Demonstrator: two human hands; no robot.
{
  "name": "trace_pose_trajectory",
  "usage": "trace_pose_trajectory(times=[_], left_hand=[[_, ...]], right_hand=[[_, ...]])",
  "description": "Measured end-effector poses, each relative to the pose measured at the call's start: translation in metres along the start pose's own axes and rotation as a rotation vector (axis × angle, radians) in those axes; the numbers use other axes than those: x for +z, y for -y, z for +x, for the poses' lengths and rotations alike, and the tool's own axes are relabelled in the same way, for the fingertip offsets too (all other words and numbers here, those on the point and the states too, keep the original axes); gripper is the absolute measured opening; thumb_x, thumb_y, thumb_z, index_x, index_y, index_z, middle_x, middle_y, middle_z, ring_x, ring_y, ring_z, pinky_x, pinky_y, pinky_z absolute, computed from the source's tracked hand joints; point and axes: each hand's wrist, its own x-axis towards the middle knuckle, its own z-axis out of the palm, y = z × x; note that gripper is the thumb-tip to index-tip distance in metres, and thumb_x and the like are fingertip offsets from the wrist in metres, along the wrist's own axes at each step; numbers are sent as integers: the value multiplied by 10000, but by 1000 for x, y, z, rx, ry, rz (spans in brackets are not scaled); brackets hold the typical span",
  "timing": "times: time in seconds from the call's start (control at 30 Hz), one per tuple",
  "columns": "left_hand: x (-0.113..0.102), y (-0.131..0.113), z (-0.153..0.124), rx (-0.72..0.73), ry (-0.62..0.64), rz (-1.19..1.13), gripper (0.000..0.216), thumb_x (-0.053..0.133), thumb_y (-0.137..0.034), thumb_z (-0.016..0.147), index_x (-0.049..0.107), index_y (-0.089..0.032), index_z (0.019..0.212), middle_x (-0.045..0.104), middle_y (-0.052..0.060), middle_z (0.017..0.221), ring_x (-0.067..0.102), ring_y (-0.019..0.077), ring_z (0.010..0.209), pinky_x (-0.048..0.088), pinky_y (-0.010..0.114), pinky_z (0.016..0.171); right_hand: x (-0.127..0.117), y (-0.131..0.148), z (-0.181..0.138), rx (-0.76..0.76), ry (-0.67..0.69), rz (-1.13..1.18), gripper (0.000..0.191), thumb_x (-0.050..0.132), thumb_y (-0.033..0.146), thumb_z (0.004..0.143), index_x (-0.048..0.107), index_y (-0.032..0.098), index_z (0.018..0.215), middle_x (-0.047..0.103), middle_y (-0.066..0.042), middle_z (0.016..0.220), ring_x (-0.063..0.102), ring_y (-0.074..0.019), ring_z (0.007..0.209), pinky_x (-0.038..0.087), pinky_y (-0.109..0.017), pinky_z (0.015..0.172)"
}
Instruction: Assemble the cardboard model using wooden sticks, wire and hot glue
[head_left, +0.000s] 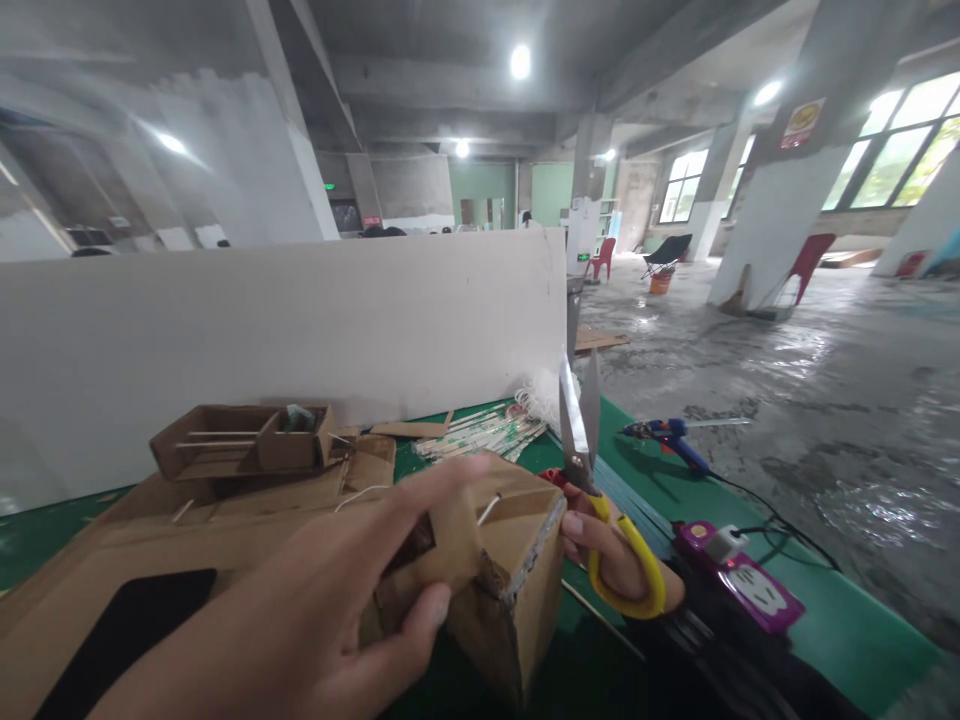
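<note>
Seen from a head camera, looking down over a green worktable (840,620) with a white partition board (300,330) standing along its far edge.

Left hand (315,620) clamped on a small cardboard piece (450,545), thumb below and fingers stretched over the top, pressing it against a rough cardboard box form (517,560) low at centre. Thin wooden stick (489,508) poking out of the cardboard just beside the fingertips, tip angled up and to the right.

Right hand (615,560) just right of the box, fingers closed around the yellow handle of a pair of thread snips (581,440). Blades slightly apart, pointing almost straight up, long axis near vertical. Snips close to the stick but not touching it; stick lying down and to the left of the blades, between the two hands. Right hand nearer to the snips' cutting end, left hand nearer to the stick.

Further back on the left, an open cardboard tray (240,440) with sticks laid across it, resting on flat cardboard sheets. Behind the box, a bundle of packaged skewers (480,435). To the right, a blue hot glue gun (671,435) lying on the table, well apart from the hands, and a purple power strip (742,575) with a white plug and black cable, near the right wrist. Bare concrete floor, pillars and red chairs beyond.
</note>
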Motion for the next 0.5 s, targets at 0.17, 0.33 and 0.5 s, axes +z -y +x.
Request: trace_pose_trajectory(times=[0.17,0.33,0.5], left_hand=[[-2,16,0,-79,12,-64,744,634,-289,956,337,-446,1620,669,22,1498,786,269,1149,681,299,870],[-6,28,0,-210,-10,-141,713,685,-404,959,387,-393,1607,765,83,1344,790,311,1140,694,303,798],[-7,32,14,-353,-152,-288,667,680,-471,976,426,-327,1576,814,109,1206,801,309,1100,681,259,670]], right_hand=[[9,8,-5,15,267,118,575,816,498,861,648,253,1354,768,-74,1068,729,-312,1064,565,-458,981],[27,11,-11,44,323,172,616,839,458,837,641,266,1388,761,-77,1161,721,-285,1126,553,-411,1047],[31,-2,-13,1,102,108,550,810,423,879,606,302,1374,749,-66,1141,718,-265,1023,585,-409,994]])
